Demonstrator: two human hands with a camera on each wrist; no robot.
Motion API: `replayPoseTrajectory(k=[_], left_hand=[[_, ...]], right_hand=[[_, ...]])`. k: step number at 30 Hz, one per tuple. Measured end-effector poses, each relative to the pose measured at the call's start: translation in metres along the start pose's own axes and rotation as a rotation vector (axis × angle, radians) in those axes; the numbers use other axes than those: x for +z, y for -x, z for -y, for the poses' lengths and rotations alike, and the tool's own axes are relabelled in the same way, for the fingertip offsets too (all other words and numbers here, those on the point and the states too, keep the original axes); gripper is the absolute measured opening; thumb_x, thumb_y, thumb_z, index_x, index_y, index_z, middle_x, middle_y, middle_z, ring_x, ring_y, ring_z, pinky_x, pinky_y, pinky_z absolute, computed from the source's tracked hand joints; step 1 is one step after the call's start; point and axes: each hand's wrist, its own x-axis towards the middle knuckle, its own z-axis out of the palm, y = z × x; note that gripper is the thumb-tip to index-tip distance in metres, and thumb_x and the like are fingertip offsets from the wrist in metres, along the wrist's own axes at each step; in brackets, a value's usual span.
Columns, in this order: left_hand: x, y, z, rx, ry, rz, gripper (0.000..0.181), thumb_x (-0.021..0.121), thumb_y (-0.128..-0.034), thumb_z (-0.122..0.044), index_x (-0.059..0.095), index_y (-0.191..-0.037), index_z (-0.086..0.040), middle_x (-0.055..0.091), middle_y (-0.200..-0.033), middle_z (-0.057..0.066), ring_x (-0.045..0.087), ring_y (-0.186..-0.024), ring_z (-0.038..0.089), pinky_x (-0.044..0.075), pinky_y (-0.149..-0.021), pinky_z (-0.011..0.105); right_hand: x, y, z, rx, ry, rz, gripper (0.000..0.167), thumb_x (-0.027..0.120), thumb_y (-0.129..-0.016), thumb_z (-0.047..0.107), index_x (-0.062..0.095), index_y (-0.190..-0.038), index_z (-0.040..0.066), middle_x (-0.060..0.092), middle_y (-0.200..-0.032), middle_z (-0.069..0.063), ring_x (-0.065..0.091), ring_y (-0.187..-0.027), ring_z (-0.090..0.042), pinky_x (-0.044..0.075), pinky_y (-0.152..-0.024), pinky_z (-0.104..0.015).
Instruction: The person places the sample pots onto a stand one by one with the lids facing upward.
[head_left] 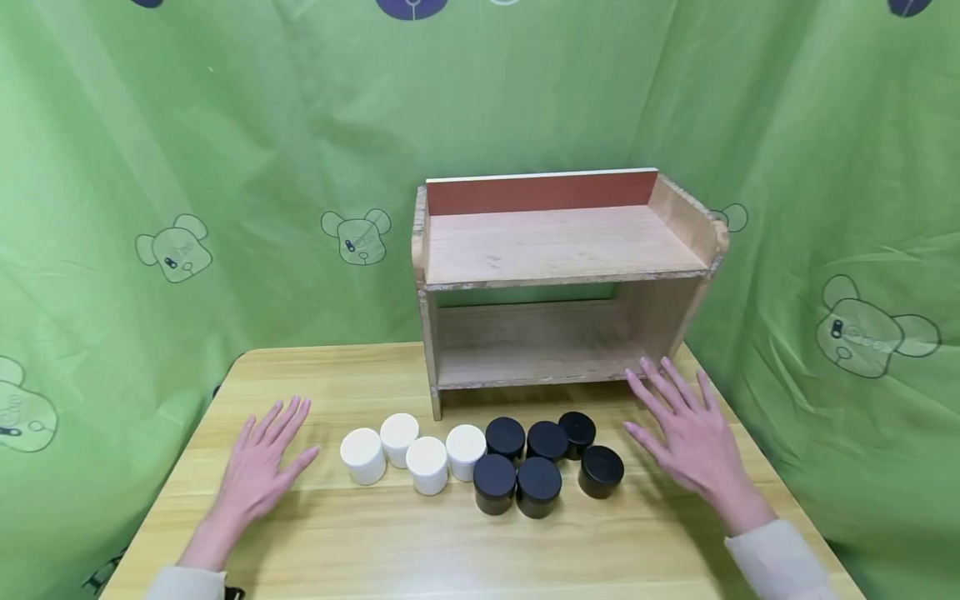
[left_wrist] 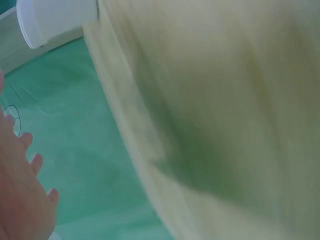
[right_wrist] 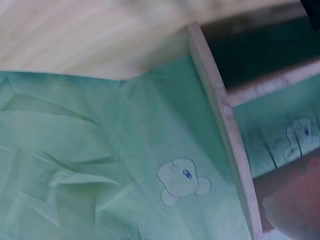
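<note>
Several white round jars [head_left: 429, 467] stand on the table left of its middle. Beside them, to the right, several black round jars [head_left: 538, 487] stand close together, one a little apart. My left hand [head_left: 258, 467] is held with straight fingers to the left of the white jars, holding nothing. My right hand [head_left: 690, 437], fingers spread, is right of the black jars and near the shelf's front right corner; it too holds nothing. In the left wrist view, part of a white jar [left_wrist: 57, 20] shows at the top, and my left fingers [left_wrist: 37, 162] at the left edge.
A two-tier wooden shelf [head_left: 566, 242] stands at the back right of the table [head_left: 360, 550], both tiers bare. Green curtain [head_left: 285, 150] with mouse-like drawings hangs behind and on both sides. In the right wrist view the shelf's side panel [right_wrist: 220, 110] shows.
</note>
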Motion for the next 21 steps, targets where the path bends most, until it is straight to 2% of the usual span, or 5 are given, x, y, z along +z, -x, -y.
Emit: replayPoseTrajectory(k=[3, 7, 12, 14, 21], left_hand=[[0.005, -0.001, -0.004, -0.079, 0.179, 0.044, 0.079, 0.057, -0.1029, -0.045, 0.016, -0.167, -0.024, 0.022, -0.171, 0.010, 0.021, -0.157, 0.042, 0.002, -0.130, 0.064], [0.011, -0.002, -0.010, -0.154, 0.390, 0.098, 0.083, 0.061, -0.1018, -0.041, 0.011, -0.167, -0.029, 0.023, -0.170, 0.018, 0.022, -0.153, 0.051, 0.015, -0.116, 0.083], [0.014, -0.002, -0.017, -0.156, 0.685, 0.162, 0.095, 0.070, -0.0990, -0.027, 0.004, -0.167, -0.030, 0.022, -0.170, 0.022, 0.025, -0.151, 0.051, 0.024, -0.116, 0.079], [0.016, -0.004, -0.018, -0.125, 0.761, 0.174, 0.098, 0.072, -0.0973, -0.020, 0.004, -0.168, -0.026, 0.024, -0.168, 0.024, 0.029, -0.150, 0.049, 0.028, -0.119, 0.073], [0.025, -0.007, -0.025, -0.096, 0.877, 0.208, 0.104, 0.078, -0.0920, -0.015, 0.007, -0.168, -0.020, 0.029, -0.165, 0.025, 0.033, -0.148, 0.050, 0.033, -0.117, 0.072]], right_hand=[[-0.011, -0.010, 0.001, -0.003, -0.008, -0.040, 0.076, 0.029, -0.103, 0.070, 0.033, -0.163, 0.024, 0.030, -0.170, -0.007, 0.018, -0.160, -0.031, 0.001, -0.133, -0.059], [-0.029, -0.024, 0.003, -0.002, -0.029, -0.100, 0.076, 0.026, -0.103, 0.071, 0.034, -0.163, 0.024, 0.031, -0.170, -0.006, 0.020, -0.160, -0.030, 0.002, -0.133, -0.057], [-0.051, -0.045, 0.004, -0.010, -0.076, -0.171, 0.076, 0.027, -0.103, 0.070, 0.036, -0.162, 0.023, 0.033, -0.169, -0.007, 0.021, -0.160, -0.028, 0.004, -0.134, -0.053], [-0.059, -0.055, 0.005, -0.016, -0.096, -0.199, 0.075, 0.028, -0.104, 0.069, 0.037, -0.161, 0.022, 0.034, -0.168, -0.008, 0.023, -0.159, -0.029, 0.005, -0.134, -0.051], [-0.086, -0.088, 0.003, -0.002, -0.159, -0.291, 0.076, 0.031, -0.102, 0.071, 0.038, -0.161, 0.023, 0.037, -0.166, -0.010, 0.028, -0.157, -0.031, 0.011, -0.134, -0.053]])
